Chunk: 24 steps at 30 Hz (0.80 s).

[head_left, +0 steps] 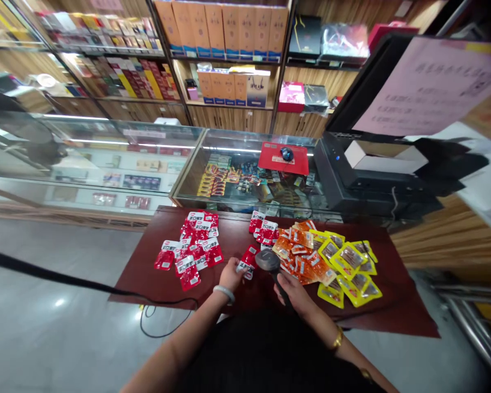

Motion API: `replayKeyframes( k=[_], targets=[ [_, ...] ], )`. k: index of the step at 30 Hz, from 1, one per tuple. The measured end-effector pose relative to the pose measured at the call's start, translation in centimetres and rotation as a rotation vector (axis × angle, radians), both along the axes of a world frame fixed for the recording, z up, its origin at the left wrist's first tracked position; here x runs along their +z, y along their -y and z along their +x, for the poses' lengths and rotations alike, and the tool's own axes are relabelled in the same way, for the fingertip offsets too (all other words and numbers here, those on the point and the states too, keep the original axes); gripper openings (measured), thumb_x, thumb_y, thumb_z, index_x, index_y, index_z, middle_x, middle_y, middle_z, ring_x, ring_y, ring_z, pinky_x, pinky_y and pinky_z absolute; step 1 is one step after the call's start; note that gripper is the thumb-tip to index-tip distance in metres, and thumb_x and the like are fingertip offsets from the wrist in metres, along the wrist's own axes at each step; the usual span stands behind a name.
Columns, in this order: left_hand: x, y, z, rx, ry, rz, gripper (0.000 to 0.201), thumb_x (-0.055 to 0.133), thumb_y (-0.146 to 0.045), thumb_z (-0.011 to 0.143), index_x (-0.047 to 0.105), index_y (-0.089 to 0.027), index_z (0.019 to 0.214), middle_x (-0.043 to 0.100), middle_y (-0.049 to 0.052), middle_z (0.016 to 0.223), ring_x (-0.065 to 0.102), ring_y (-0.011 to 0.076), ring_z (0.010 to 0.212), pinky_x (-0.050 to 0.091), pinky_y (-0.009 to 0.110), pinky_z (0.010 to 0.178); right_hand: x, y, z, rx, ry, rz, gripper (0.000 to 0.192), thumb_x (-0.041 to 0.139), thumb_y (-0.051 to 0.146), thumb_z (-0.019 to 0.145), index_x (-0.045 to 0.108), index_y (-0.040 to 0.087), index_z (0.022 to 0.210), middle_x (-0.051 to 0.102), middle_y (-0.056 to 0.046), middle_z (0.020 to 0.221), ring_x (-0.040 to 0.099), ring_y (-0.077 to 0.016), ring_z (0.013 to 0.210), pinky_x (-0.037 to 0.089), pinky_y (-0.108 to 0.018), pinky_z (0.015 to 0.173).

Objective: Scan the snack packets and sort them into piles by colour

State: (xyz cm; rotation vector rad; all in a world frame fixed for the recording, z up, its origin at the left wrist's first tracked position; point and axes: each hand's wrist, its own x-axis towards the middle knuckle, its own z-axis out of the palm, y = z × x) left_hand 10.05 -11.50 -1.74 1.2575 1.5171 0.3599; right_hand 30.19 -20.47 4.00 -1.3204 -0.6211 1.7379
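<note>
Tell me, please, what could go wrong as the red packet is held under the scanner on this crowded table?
The barcode scanner in the right hand points near several red snack packets, so it might read a neighbour instead of the packet in the left hand. The black cable trails over the table edge and could snag.

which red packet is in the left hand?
The lone red packet at the table's front middle, pinched by the left hand, right beside the scanner held by the right hand. The other red packets lie untouched in piles.
</note>
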Motion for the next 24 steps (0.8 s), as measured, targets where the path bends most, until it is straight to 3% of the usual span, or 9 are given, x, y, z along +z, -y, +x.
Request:
replayKeyframes(
  k=[2,5,8,12,15,20,24],
  targets=[
    [-0.2,0.0,1.2,0.006,0.082,-0.027,0.017,0.061,-0.023,0.081,0.048,-0.021,0.092,0.064,-0.004,0.068,0.06,0.0114,0.052,0.046,0.023,0.057,-0.2,-0.2,0.7,0.028,0.002,-0.008,0.053,0.062,0.066,0.076,0.051,0.02,0.1,0.044,0.01,0.05,0.033,-0.0056,0.036,0.024,-0.018,0.035],
    [-0.2,-0.3,1.7,-0.006,0.055,0.122,0.027,0.068,-0.023,0.075,0.053,-0.019,0.098,0.069,0.004,0.091,0.067,0.0152,0.078,0.05,0.027,0.075,-0.7,-0.7,1.5,0.071,-0.008,-0.011,0.052,0.062,0.067,0.074,0.05,0.021,0.095,0.044,0.01,0.049,0.033,-0.0056,0.035,0.025,-0.018,0.035],
    [0.2,-0.9,-0.8,0.073,-0.269,0.241,0.039,0.07,-0.028,0.074,0.056,-0.016,0.108,0.066,0.012,0.111,0.062,0.021,0.104,0.045,0.032,0.093,-1.4,-1.1,1.7,0.116,-0.044,-0.046,0.056,0.064,0.07,0.071,0.049,0.021,0.095,0.042,0.011,0.047,0.031,-0.0054,0.035,0.025,-0.018,0.034],
    [0.8,-1.6,-5.8,0.216,-0.715,0.121,0.049,0.059,-0.044,0.082,0.053,-0.01,0.117,0.06,0.02,0.121,0.051,0.0298,0.122,0.038,0.038,0.1,-2.1,-0.7,1.6,0.186,-0.056,-0.089,0.063,0.064,0.073,0.067,0.05,0.02,0.1,0.041,0.012,0.046,0.031,-0.0056,0.034,0.026,-0.018,0.035],
    [0.8,-2.8,-7.5,0.213,-0.832,0.085,0.056,0.055,-0.053,0.082,0.051,-0.01,0.117,0.058,0.02,0.123,0.046,0.0314,0.126,0.035,0.038,0.102,-2.4,-0.1,1.5,0.237,-0.036,-0.087,0.066,0.062,0.074,0.067,0.051,0.02,0.104,0.041,0.012,0.045,0.032,-0.006,0.033,0.027,-0.019,0.035],
    [0.1,-5.7,-6.6,0.145,-0.913,0.161,0.064,0.068,-0.052,0.073,0.049,-0.01,0.117,0.052,0.023,0.128,0.048,0.0341,0.123,0.037,0.038,0.1,-2.1,0.3,1.4,0.229,0.05,-0.069,0.07,0.06,0.074,0.069,0.051,0.018,0.11,0.041,0.012,0.042,0.033,-0.0072,0.032,0.024,-0.019,0.034],
    [-0.5,-7.1,-6.7,0.059,-0.805,0.117,0.054,0.072,-0.041,0.072,0.049,-0.012,0.112,0.061,0.021,0.114,0.06,0.0321,0.108,0.043,0.036,0.089,-1.6,0.4,0.9,0.16,0.137,-0.048,0.07,0.058,0.074,0.071,0.051,0.017,0.11,0.044,0.011,0.045,0.035,-0.0073,0.033,0.025,-0.02,0.036]
  ],
)
